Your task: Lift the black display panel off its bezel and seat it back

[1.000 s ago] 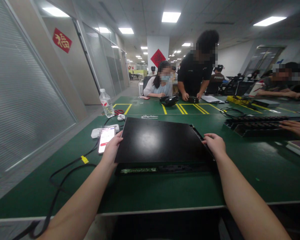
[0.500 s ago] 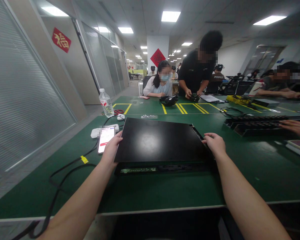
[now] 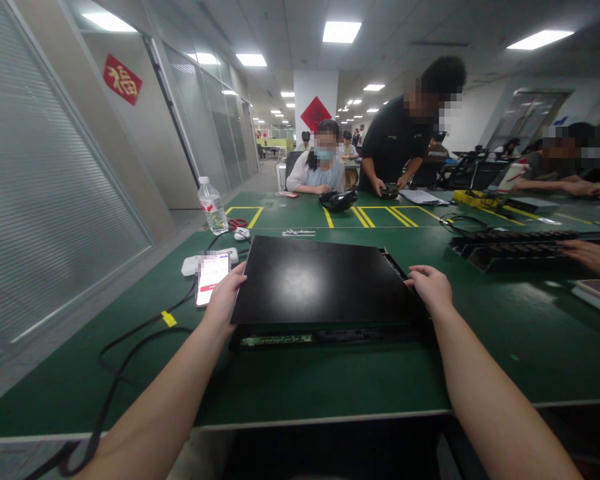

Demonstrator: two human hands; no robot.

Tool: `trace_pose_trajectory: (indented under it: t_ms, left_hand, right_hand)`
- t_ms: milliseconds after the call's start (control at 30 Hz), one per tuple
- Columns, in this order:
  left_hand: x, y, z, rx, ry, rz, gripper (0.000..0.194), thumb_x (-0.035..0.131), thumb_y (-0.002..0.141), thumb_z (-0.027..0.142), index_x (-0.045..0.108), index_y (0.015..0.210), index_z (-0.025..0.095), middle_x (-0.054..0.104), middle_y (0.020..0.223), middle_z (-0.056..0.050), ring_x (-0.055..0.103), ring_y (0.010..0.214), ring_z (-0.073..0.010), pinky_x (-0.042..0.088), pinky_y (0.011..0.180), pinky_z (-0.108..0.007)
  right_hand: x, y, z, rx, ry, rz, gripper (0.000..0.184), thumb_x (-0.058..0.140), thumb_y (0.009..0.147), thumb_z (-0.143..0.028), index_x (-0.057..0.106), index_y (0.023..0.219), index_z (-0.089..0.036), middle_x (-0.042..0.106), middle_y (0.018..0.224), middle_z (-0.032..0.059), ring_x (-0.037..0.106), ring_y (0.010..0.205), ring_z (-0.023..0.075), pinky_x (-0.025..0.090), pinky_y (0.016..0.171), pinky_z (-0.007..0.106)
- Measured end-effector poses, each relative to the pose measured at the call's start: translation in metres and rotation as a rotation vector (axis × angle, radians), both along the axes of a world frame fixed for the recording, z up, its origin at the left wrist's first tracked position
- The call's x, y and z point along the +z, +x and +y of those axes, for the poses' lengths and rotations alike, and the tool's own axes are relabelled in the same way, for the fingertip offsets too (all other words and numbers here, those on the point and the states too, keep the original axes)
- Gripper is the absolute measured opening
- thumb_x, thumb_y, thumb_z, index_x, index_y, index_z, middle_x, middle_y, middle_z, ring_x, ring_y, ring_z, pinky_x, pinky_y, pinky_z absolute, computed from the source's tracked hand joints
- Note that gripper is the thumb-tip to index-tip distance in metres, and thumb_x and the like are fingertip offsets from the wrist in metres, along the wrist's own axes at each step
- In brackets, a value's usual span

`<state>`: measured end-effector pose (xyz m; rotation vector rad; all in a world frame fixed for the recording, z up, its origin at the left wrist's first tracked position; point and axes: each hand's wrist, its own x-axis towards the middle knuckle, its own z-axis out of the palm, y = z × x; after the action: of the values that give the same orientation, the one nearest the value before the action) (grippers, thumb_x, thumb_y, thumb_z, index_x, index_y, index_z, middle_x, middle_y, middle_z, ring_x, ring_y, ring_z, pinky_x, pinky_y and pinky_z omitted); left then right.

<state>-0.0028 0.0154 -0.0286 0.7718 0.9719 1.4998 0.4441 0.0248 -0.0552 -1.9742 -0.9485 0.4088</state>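
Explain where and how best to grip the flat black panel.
Probably hold the black panel by its left and right edges, one hand from each side, thumbs on top. It is broad and flat with no visible handle, and a green strip shows below its near edge, so fingers should likely avoid that side.

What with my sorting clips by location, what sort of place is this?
Probably an open-plan office with a workbench area: a glass partition with blinds stands at the left, a green tabletop carries yellow marking lines, and a circuit board shows below the black panel's near edge.
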Motion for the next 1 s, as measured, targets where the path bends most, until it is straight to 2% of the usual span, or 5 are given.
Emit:
trace_pose_trajectory:
  t_ms: [200, 400, 533, 800, 1000]
  left_hand:
    - [0.006, 0.003, -0.002, 0.021, -0.046, 0.01, 0.068, 0.062, 0.068, 0.01, 0.075, 0.134, 0.013, 0.083, 0.107, -0.008, 0.079, 0.1, -0.0306, 0.065, 0.086, -0.037]
    - [0.011, 0.007, -0.006, 0.039, -0.093, 0.015, 0.071, 0.06, 0.071, 0.007, 0.072, 0.14, 0.015, 0.084, 0.107, -0.009, 0.08, 0.096, -0.0298, 0.066, 0.081, -0.038]
    - [0.012, 0.009, -0.008, 0.041, -0.104, 0.002, 0.069, 0.059, 0.071, 0.004, 0.072, 0.138, 0.013, 0.083, 0.109, -0.01, 0.08, 0.099, -0.0305, 0.066, 0.082, -0.038]
    - [0.005, 0.006, -0.003, 0.024, -0.135, -0.001, 0.07, 0.061, 0.071, 0.0, 0.072, 0.139, 0.014, 0.083, 0.113, -0.012, 0.08, 0.101, -0.0298, 0.067, 0.085, -0.038]
    - [0.0, 0.004, 0.0, 0.053, -0.187, 0.021, 0.061, 0.062, 0.073, -0.002, 0.075, 0.131, 0.013, 0.084, 0.108, -0.012, 0.081, 0.095, -0.0294, 0.067, 0.08, -0.037]
  right_hand:
    - [0.003, -0.002, -0.001, -0.013, -0.015, -0.032, 0.034, 0.063, 0.074, -0.03, 0.079, 0.104, -0.023, 0.076, 0.072, 0.0039, 0.074, 0.083, 0.0275, 0.048, 0.072, 0.034]
    - [0.002, -0.001, -0.001, -0.019, -0.016, -0.038, 0.034, 0.062, 0.076, -0.028, 0.079, 0.105, -0.024, 0.077, 0.074, 0.0031, 0.074, 0.088, 0.028, 0.048, 0.074, 0.034]
    - [0.002, 0.0, -0.001, -0.025, 0.004, -0.031, 0.034, 0.062, 0.074, -0.028, 0.079, 0.103, -0.023, 0.076, 0.072, 0.0035, 0.074, 0.083, 0.0277, 0.048, 0.071, 0.034]
    - [0.001, 0.001, -0.001, -0.036, 0.027, -0.045, 0.034, 0.063, 0.071, -0.029, 0.08, 0.1, -0.023, 0.076, 0.073, 0.005, 0.074, 0.085, 0.0291, 0.049, 0.075, 0.036]
    - [0.003, 0.001, -0.001, -0.037, -0.014, -0.045, 0.034, 0.063, 0.074, -0.028, 0.08, 0.103, -0.024, 0.077, 0.075, 0.0044, 0.073, 0.094, 0.0302, 0.048, 0.077, 0.036]
